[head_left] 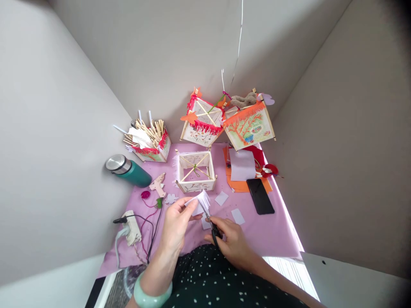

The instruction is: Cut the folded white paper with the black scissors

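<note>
Grey walls (96, 34) hem in a pink surface (263, 237). At lower centre, the left hand's (177, 219) fingers pinch a fringed paper (203, 198); the right hand's (231, 239) grip the scissors (215, 233). Cutting too deep could sever the strips — and with fingertips near the blades, a slip could nick them. Just above stands a box (196, 185), limiting reach; loose squares (221, 198) and a glue gun (158, 185) flank it, phone (260, 197) at right.
</note>
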`<state>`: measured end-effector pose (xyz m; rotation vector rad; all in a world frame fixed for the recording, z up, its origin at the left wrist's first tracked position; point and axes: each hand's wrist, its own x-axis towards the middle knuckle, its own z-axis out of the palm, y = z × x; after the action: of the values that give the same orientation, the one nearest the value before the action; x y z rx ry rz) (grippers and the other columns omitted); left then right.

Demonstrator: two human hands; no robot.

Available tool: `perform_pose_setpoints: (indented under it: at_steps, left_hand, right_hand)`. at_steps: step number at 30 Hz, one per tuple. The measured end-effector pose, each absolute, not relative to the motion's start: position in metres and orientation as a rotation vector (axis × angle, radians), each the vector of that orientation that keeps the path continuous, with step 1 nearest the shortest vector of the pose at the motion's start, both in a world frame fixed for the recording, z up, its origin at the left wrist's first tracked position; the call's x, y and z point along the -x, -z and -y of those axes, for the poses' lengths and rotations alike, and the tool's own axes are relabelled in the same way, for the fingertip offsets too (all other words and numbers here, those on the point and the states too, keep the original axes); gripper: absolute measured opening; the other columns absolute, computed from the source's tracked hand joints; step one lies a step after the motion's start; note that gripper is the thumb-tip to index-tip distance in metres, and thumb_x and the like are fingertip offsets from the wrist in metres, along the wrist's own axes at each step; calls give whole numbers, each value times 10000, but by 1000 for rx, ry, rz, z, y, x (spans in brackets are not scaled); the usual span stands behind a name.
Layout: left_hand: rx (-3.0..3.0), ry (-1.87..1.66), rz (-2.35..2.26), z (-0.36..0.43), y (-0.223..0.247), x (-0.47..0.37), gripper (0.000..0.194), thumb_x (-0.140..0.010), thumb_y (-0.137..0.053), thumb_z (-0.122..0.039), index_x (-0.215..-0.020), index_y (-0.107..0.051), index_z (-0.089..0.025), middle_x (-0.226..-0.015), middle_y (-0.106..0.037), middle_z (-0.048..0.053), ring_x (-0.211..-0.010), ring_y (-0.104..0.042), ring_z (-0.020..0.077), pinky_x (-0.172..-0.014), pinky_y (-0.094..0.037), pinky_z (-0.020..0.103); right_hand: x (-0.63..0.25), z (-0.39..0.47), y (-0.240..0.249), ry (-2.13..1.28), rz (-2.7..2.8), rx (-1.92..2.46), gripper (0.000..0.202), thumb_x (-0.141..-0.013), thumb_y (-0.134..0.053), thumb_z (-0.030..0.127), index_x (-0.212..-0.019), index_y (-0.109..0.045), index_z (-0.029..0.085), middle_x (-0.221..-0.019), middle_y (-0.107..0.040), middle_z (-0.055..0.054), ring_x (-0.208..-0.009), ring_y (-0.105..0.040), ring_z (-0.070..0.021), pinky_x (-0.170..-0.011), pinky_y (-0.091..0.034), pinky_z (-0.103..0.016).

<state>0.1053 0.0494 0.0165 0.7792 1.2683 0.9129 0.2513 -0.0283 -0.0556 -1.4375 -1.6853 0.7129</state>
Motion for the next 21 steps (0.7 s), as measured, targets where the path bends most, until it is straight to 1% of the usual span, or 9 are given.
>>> perform_pose_setpoints:
  at_steps: [5, 16, 21]
  left_hand:
    - [-744, -924, -1260, -50, -14, -107, 333, -649, -809, -391, -811, -729, -112, -796, -705, 77, -731, -646, 184, -668, -575, 318]
    - [-779, -962, -1292, -47, -16, -108, 291, -661, -804, -363, -802, -745, -115, -779, -716, 63, -737, -642, 170, -684, -566, 287]
    - [-786, -956, -1297, -47, -17, -108, 294, -665, -797, -364, -807, -750, -111, -796, -716, 71, -754, -644, 182, -695, -564, 302]
  right_hand:
    - [-251, 28, 53, -715, 1685, 1439, 288, -889, -620, 385, -1066, -677, 166, -708, -670, -40, -612, -578, -162, -615, -453, -264]
    - [-251, 27, 52, -755, 1681, 1460, 300, -872, -639, 381, -1066, -676, 155, -716, -673, -42, -613, -576, -162, -604, -456, -265]
    - [-252, 28, 50, -756, 1687, 1465, 297, -898, -599, 401, -1056, -676, 161, -729, -682, -50, -623, -590, -167, -615, -461, -272]
